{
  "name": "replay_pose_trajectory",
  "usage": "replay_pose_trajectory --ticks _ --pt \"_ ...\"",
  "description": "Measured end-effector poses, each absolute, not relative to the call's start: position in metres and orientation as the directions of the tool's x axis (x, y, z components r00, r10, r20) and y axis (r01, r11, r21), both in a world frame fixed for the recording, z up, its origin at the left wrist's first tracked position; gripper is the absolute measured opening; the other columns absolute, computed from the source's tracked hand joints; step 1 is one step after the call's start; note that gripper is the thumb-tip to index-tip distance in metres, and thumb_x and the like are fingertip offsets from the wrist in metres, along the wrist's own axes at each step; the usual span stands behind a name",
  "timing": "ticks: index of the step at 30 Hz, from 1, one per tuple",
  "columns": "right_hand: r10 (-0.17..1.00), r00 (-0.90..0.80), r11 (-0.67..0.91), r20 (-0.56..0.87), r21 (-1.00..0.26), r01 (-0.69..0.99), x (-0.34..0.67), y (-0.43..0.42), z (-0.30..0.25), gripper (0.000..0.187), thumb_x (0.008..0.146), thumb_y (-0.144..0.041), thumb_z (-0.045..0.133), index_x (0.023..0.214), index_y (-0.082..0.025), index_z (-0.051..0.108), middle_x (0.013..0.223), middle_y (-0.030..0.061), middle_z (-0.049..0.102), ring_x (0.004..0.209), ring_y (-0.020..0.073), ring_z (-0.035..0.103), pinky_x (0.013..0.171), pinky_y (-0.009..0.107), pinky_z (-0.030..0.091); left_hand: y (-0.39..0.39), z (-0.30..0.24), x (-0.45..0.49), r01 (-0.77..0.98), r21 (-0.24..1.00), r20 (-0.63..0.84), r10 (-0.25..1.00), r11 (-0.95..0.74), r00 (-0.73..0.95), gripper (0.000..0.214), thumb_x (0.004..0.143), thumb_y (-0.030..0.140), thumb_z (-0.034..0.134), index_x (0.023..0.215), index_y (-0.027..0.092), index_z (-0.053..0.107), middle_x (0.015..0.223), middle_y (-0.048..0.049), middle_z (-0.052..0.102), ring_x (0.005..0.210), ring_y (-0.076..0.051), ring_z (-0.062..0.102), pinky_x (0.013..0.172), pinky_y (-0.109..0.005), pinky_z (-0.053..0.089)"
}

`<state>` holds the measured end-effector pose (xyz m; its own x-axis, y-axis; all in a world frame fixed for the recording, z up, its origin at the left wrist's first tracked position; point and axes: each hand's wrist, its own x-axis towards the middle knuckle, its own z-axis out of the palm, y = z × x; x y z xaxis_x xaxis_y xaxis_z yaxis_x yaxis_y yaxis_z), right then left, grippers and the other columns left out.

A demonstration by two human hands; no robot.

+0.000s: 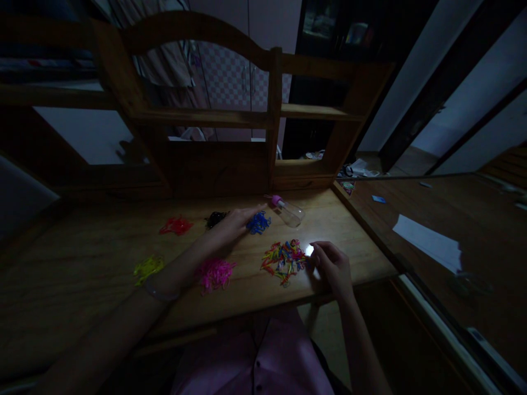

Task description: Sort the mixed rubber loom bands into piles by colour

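My left hand (236, 222) reaches across the desk with its fingers stretched out, over the edge of a pile of blue, loop-like pieces that look like small rubber bands (258, 223). On the right, my right hand (332, 264) has its thumb and fingers curled together beside a mixed multicoloured pile of such bands (285, 260); what is between the fingertips is too small to make out. Under and around my left arm lie a pink pile (216, 274), a yellow pile (148, 267), a red pile (176, 225) and a black pile (214, 219), partly covered by the hand.
A clear bottle with a pink top (290, 213) lies on its side behind the piles. The wooden desk (102, 241) has a raised shelf frame (206, 119) along its back. To the right, white papers (428, 241) lie on another brown surface.
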<state>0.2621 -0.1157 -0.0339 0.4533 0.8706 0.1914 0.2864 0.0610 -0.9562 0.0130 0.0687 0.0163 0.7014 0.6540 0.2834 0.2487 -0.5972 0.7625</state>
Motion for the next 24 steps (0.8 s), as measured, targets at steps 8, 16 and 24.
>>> replay_pose_trajectory --ticks 8,16,24 --pt "0.884 0.440 0.052 0.158 -0.969 0.243 0.263 -0.116 -0.038 0.023 0.089 -0.041 0.060 0.092 -0.020 0.067 0.067 -0.0001 0.060 0.061 0.0151 0.056 0.059 0.026 0.043 0.086 0.030 -0.040 0.478 0.598 0.184 0.691 -0.643 0.699 0.068 0.073 0.004 0.050 0.136 0.028 0.050 0.142 -0.0027 0.051 0.130 -0.023 0.047 0.110 -0.039 0.033" --pt "0.882 0.439 0.040 0.171 -0.956 0.291 0.264 -0.115 -0.037 0.024 0.089 -0.041 0.059 0.093 -0.019 0.068 0.069 0.0007 0.060 0.065 0.0156 0.057 0.062 0.026 0.043 0.115 0.002 -0.088 0.563 0.460 0.180 0.693 -0.687 0.698 0.046 0.088 0.020 0.047 0.134 0.022 0.052 0.142 -0.0069 0.050 0.130 -0.022 0.046 0.111 -0.038 0.032" --pt "0.881 0.442 0.035 0.166 -0.956 0.291 0.263 -0.115 -0.036 0.025 0.090 -0.041 0.057 0.093 -0.019 0.067 0.064 -0.0009 0.059 0.061 0.0143 0.055 0.059 0.025 0.042 0.056 0.029 -0.008 0.371 0.492 0.261 0.540 -0.788 0.800 0.031 0.095 0.031 0.045 0.123 0.026 0.057 0.121 -0.0061 0.058 0.110 -0.021 0.056 0.099 -0.037 0.043"
